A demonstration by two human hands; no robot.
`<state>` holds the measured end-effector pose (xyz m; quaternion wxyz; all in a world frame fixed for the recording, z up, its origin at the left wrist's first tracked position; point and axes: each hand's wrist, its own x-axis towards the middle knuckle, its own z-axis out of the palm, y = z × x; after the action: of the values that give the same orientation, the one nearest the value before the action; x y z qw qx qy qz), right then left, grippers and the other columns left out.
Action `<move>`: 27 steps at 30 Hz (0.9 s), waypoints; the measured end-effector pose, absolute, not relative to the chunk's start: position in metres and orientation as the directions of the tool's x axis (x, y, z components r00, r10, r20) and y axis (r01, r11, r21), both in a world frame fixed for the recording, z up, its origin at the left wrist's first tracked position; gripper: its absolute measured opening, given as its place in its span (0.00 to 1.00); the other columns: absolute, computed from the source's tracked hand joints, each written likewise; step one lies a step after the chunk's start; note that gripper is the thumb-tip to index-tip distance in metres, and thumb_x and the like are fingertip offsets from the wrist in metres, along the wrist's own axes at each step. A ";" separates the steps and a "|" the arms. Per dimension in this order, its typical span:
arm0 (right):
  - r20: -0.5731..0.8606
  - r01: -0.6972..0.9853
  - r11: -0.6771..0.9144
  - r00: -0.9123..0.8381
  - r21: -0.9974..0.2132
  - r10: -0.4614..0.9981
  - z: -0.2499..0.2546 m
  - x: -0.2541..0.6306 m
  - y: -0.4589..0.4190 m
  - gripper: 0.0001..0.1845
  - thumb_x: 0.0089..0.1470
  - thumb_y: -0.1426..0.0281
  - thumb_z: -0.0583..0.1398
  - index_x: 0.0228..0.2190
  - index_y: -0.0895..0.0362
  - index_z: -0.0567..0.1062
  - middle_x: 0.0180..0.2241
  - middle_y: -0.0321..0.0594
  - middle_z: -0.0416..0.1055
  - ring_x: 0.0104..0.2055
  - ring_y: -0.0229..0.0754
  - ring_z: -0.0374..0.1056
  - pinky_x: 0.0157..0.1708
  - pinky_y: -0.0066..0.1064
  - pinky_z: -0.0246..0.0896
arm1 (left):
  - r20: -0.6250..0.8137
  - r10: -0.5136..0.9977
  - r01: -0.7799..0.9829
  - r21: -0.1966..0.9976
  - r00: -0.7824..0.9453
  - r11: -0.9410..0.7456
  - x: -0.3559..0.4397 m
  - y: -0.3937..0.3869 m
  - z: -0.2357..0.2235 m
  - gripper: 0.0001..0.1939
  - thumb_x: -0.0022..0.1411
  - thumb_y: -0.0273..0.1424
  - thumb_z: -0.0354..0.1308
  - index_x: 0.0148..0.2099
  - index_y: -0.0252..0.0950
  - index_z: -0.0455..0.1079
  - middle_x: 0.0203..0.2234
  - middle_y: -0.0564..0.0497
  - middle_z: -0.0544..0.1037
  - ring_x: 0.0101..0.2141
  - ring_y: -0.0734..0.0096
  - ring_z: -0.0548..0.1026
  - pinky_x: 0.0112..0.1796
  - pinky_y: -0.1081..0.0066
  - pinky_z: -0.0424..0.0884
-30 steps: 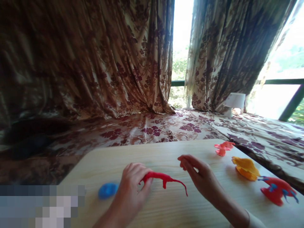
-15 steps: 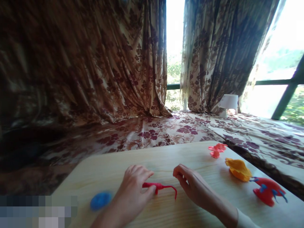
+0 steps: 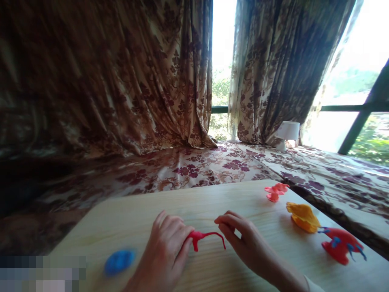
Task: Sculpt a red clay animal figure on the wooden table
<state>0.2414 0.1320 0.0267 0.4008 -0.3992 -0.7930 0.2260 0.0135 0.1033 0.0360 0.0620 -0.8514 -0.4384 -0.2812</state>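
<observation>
My left hand (image 3: 170, 243) is closed on a red modelling-clay figure (image 3: 197, 236), its fingers and thumb gripping the left end. A short stub points down from the figure, and a thin tail bends to the right and droops. Close to this tail is my right hand (image 3: 240, 235), its thumb and fingertips drawn together in a pinch; whether anything small is between them is hidden. A flat blue clay piece (image 3: 119, 261), blurred, lies on the table left of my left hand.
Along the right side of the pale wooden table (image 3: 170, 198) stand a pink clay figure (image 3: 275, 192), a yellow clay figure (image 3: 303, 217) and a red clay figure with blue parts (image 3: 342, 245). A white lamp (image 3: 288, 132) stands beyond, near the windows and patterned curtains.
My left hand has closed round the red clay figure's left end, and the figure's body has tilted and shifted slightly. My right hand has moved a little left, nearer the tail.
</observation>
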 end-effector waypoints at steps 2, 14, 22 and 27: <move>0.432 0.455 0.580 -0.392 -0.676 0.812 0.027 0.239 0.129 0.11 0.62 0.70 0.53 0.35 0.56 0.75 0.30 0.36 0.70 0.29 0.36 0.67 0.31 0.26 0.61 | 0.537 0.706 0.775 0.143 0.462 -0.615 0.015 0.102 0.039 0.12 0.64 0.26 0.51 0.48 0.43 0.67 0.33 0.54 0.77 0.40 0.67 0.72 0.55 0.54 0.51; 0.351 0.431 0.505 -0.389 -0.748 0.852 0.018 0.238 0.131 0.15 0.63 0.68 0.51 0.26 0.56 0.70 0.26 0.33 0.68 0.28 0.36 0.64 0.30 0.26 0.57 | 0.602 0.665 0.740 0.174 0.443 -0.650 0.015 0.104 0.039 0.11 0.62 0.23 0.52 0.46 0.41 0.68 0.34 0.55 0.76 0.42 0.67 0.71 0.55 0.54 0.50; 0.390 0.335 0.443 -0.215 -0.831 0.895 0.014 0.243 0.139 0.12 0.62 0.64 0.49 0.32 0.55 0.70 0.22 0.31 0.61 0.25 0.37 0.59 0.26 0.26 0.56 | 0.354 0.919 0.540 0.746 0.175 -0.390 0.016 0.106 0.045 0.13 0.64 0.37 0.49 0.41 0.39 0.73 0.37 0.47 0.76 0.37 0.65 0.74 0.35 0.66 0.75; 0.364 0.409 0.431 -0.233 -0.805 0.902 0.017 0.240 0.131 0.18 0.63 0.59 0.49 0.26 0.54 0.66 0.18 0.29 0.58 0.21 0.35 0.56 0.22 0.26 0.52 | -0.039 0.999 0.218 0.975 0.019 0.034 0.020 0.100 0.050 0.21 0.57 0.45 0.55 0.43 0.35 0.74 0.35 0.47 0.75 0.30 0.68 0.72 0.19 0.77 0.71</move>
<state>0.2404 0.1315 0.0169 0.4268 -0.4488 -0.7302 0.2887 0.0196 0.0997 0.0499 -0.4569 -0.5483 -0.5551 -0.4272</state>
